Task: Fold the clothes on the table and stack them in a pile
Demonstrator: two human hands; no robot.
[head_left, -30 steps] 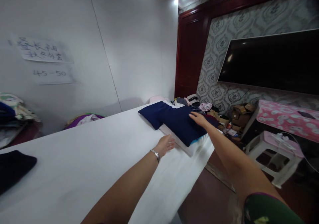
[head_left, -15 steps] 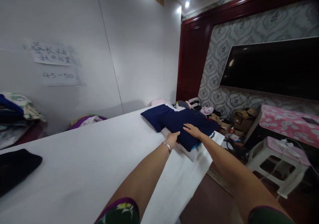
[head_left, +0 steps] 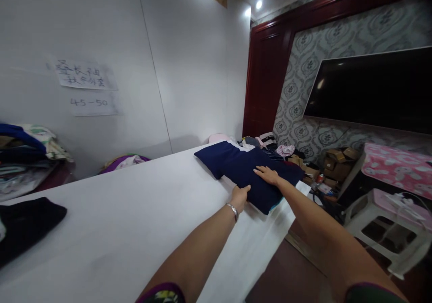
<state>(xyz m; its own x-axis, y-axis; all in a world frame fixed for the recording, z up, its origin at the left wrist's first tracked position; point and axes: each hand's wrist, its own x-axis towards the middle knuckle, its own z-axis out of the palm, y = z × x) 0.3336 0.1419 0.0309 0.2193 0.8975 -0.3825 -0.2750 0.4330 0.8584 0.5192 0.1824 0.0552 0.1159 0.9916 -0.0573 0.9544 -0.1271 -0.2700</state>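
Observation:
A navy blue garment (head_left: 259, 181) with a sleeve-like part (head_left: 214, 157) stretching to the left lies on the white table (head_left: 135, 222), close to its right end. My left hand (head_left: 239, 197) pinches the near edge of the garment, thumb on top and the other fingers hidden underneath. On the upper face of the cloth rests my right hand (head_left: 267, 176), flat with fingers stretched out. A strip of teal and some white cloth show below the navy fabric at its near corner. What lies under the rest of the garment is hidden.
A black folded cloth (head_left: 32, 220) lies at the table's left. Clothes are heaped beyond the far end and at the far left (head_left: 30, 145). A white stool (head_left: 388, 222) with a cord stands right, near cardboard boxes (head_left: 339, 163).
The navy garment's near edge has come slightly toward me and covers more of the white cloth beneath. Both hands moved a little with it. The whole view has shifted slightly.

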